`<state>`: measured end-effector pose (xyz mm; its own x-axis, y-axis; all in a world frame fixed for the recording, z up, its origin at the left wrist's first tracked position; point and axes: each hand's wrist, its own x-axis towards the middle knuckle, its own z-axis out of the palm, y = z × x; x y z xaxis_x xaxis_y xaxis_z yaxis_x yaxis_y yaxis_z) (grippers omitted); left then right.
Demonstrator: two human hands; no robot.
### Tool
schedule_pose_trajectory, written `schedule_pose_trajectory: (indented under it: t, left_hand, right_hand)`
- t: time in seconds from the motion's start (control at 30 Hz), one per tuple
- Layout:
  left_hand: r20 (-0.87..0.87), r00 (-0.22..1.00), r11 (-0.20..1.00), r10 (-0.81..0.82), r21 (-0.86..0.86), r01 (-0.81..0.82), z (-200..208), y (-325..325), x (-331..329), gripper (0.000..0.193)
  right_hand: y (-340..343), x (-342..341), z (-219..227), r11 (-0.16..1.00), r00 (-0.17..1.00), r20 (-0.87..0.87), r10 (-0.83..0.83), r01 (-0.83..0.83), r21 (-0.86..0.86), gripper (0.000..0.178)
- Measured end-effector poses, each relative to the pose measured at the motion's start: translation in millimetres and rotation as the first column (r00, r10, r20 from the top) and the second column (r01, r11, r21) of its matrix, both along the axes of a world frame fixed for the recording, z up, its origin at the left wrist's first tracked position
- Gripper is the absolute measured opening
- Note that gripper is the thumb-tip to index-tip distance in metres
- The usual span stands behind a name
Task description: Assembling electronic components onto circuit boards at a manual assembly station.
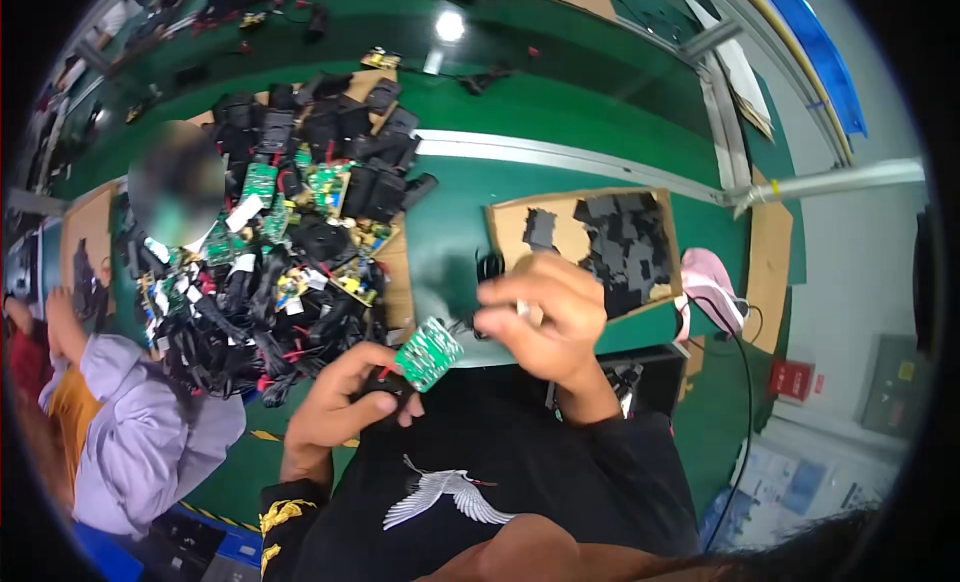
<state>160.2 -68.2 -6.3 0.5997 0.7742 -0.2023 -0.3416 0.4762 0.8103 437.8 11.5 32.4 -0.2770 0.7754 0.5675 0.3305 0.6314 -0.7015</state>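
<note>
While the left hand [345, 397] grasps a black casing [390, 386] and green board [430, 355], the right hand [550, 317] curls beside the cardboard tray [570, 234], contents unclear; heaped units [275, 222] left of tray apparently pending.

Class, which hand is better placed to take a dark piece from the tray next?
Probably the right hand: nearer the tray, though its grip is unclear. The left hand, farther off, holds a black case beside a green board.
</note>
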Motion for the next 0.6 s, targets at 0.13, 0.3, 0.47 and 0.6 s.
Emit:
schedule_pose_trajectory:
  t: [0.13,0.3,0.47,0.6]
  left_hand:
    - [0.250,0.948,0.968,0.199,0.102,-0.230,-12,-3,20,0.028]
    - [0.038,0.947,0.912,0.319,0.258,-0.317,-27,29,70,0.038]
    - [-0.034,0.960,0.927,0.277,0.272,-0.258,-27,28,88,0.037]
    - [-0.099,0.943,0.908,0.319,0.318,-0.274,-34,26,89,0.038]
  right_hand:
    - [3,39,-24,0.904,0.890,0.198,-0.410,0.368,0.217,0.025]
    - [-15,81,-44,0.807,0.747,0.380,-0.546,0.591,-0.005,0.016]
    - [-12,85,-65,0.786,0.564,0.738,-0.372,0.614,-0.073,0.041]
    - [-1,77,-69,0.738,0.564,0.699,-0.440,0.670,-0.076,0.052]
